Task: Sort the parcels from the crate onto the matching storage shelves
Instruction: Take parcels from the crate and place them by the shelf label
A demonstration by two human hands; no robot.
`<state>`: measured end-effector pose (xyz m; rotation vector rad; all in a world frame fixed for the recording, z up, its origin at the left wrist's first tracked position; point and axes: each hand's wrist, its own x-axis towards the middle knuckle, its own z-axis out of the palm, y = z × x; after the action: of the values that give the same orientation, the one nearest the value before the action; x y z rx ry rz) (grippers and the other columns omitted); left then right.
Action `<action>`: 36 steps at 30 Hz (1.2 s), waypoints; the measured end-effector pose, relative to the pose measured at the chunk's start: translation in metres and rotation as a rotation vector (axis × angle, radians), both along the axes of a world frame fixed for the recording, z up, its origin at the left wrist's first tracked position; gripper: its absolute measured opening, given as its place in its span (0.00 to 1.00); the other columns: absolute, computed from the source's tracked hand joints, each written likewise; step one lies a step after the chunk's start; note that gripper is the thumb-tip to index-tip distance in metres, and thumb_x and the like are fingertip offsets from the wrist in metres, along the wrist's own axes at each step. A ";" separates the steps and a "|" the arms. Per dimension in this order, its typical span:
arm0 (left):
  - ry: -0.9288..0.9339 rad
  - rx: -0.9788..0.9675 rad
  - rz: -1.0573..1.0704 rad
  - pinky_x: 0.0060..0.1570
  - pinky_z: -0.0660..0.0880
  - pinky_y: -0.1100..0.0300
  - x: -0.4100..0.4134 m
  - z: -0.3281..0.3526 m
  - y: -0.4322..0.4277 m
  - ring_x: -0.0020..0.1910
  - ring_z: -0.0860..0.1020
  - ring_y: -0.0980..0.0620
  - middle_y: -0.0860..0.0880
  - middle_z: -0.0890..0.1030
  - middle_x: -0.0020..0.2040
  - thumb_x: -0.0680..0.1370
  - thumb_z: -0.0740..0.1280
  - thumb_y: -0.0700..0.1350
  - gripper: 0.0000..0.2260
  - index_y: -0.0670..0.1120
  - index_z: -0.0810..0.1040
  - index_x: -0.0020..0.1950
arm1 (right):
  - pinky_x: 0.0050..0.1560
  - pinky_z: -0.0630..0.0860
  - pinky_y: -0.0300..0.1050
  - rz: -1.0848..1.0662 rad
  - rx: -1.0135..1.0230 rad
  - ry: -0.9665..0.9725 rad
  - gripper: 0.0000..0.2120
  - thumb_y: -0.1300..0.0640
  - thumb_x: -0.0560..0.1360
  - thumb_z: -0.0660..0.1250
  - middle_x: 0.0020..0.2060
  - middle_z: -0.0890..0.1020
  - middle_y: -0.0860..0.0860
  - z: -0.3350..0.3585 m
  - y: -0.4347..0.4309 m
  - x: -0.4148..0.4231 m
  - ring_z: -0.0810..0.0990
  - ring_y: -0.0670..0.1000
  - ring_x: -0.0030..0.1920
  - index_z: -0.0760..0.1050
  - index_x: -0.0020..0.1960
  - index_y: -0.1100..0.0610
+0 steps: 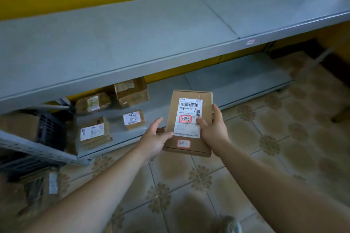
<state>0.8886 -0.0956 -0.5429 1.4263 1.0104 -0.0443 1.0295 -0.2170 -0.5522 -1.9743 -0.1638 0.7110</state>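
Lower shelf [236,81]: four parcels [94,132] on left part; crate [51,130], seemingly, farther left; held parcel [189,123] in front.

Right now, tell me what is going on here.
A person holds a flat cardboard parcel label up over the tiled floor, in front of grey shelves. The left grip pinches its lower left edge; the right grip clasps its right side. Four other parcels lie on the lower shelf. This one is not yet shelved.

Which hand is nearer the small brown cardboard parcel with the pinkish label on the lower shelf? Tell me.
Left. The left hand sits just right of the pink-labelled cardboard parcel; the right hand is farther right, across the held flat cardboard box.
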 end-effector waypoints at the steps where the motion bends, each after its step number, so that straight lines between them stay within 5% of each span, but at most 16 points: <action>1: -0.003 -0.006 -0.015 0.60 0.75 0.50 0.016 0.013 -0.016 0.59 0.77 0.48 0.47 0.72 0.69 0.79 0.66 0.48 0.29 0.58 0.58 0.77 | 0.62 0.77 0.57 -0.033 0.017 -0.013 0.34 0.53 0.78 0.67 0.64 0.76 0.45 0.014 -0.020 0.014 0.79 0.50 0.60 0.54 0.78 0.44; 8: -0.066 -0.041 -0.064 0.62 0.75 0.45 0.153 0.059 -0.140 0.57 0.80 0.47 0.47 0.77 0.65 0.67 0.71 0.57 0.40 0.57 0.58 0.77 | 0.53 0.76 0.44 -0.145 0.118 -0.057 0.33 0.55 0.80 0.66 0.59 0.74 0.43 0.073 -0.153 0.142 0.77 0.47 0.56 0.53 0.79 0.47; 12: -0.101 -0.012 -0.109 0.62 0.74 0.49 0.215 0.073 -0.194 0.56 0.80 0.51 0.52 0.80 0.59 0.78 0.68 0.47 0.28 0.54 0.62 0.75 | 0.62 0.77 0.53 -0.149 0.106 -0.100 0.33 0.54 0.79 0.67 0.64 0.76 0.45 0.090 -0.204 0.207 0.78 0.49 0.60 0.54 0.79 0.47; 19: -0.075 0.120 -0.159 0.59 0.70 0.58 0.286 0.061 -0.188 0.58 0.75 0.54 0.55 0.74 0.64 0.78 0.68 0.48 0.30 0.52 0.60 0.77 | 0.62 0.77 0.57 -0.074 0.047 -0.094 0.34 0.52 0.79 0.67 0.64 0.77 0.46 0.081 -0.191 0.291 0.80 0.51 0.60 0.54 0.78 0.45; 27: 0.028 0.127 -0.120 0.65 0.67 0.58 0.369 -0.024 -0.117 0.64 0.71 0.53 0.51 0.70 0.70 0.77 0.69 0.50 0.32 0.53 0.59 0.77 | 0.55 0.81 0.54 0.055 -0.021 -0.031 0.32 0.52 0.80 0.66 0.63 0.78 0.47 -0.007 -0.116 0.394 0.81 0.52 0.57 0.54 0.78 0.44; 31: 0.060 0.098 -0.013 0.68 0.69 0.47 0.408 -0.099 -0.083 0.67 0.72 0.48 0.49 0.68 0.72 0.71 0.71 0.57 0.37 0.54 0.60 0.77 | 0.56 0.79 0.52 0.108 -0.061 -0.002 0.32 0.51 0.80 0.66 0.66 0.77 0.49 -0.085 -0.074 0.444 0.80 0.54 0.60 0.54 0.78 0.44; 36: 0.138 0.218 0.039 0.60 0.64 0.59 0.456 -0.219 -0.041 0.70 0.68 0.49 0.48 0.67 0.73 0.77 0.68 0.51 0.31 0.51 0.59 0.78 | 0.55 0.80 0.51 0.210 0.005 -0.015 0.31 0.54 0.79 0.66 0.62 0.79 0.50 -0.210 -0.014 0.498 0.81 0.53 0.55 0.56 0.77 0.45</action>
<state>1.3446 -0.1362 -0.7617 1.6179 1.1842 -0.0043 1.5277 -0.2309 -0.7620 -1.9763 -0.3859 0.8288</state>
